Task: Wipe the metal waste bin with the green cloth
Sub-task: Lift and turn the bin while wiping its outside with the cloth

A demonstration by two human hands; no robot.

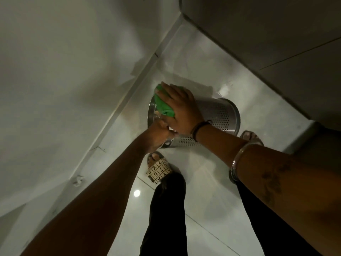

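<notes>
A perforated metal waste bin (220, 115) is tipped on its side above the floor, its shiny end facing left. My left hand (160, 134) grips the bin at its lower left rim. My right hand (180, 106) lies flat across the bin's top with the green cloth (162, 105) pressed under its palm and fingers. The cloth shows bunched at the left of my fingers, over the bin's left end. My hands and wrists hide most of the bin's middle.
A white wall (64, 80) with a skirting strip runs along the left, and a grey tiled wall (267, 34) meets it in the corner behind the bin. My feet in slippers (158, 169) stand on the glossy pale floor (203, 191) just below the bin.
</notes>
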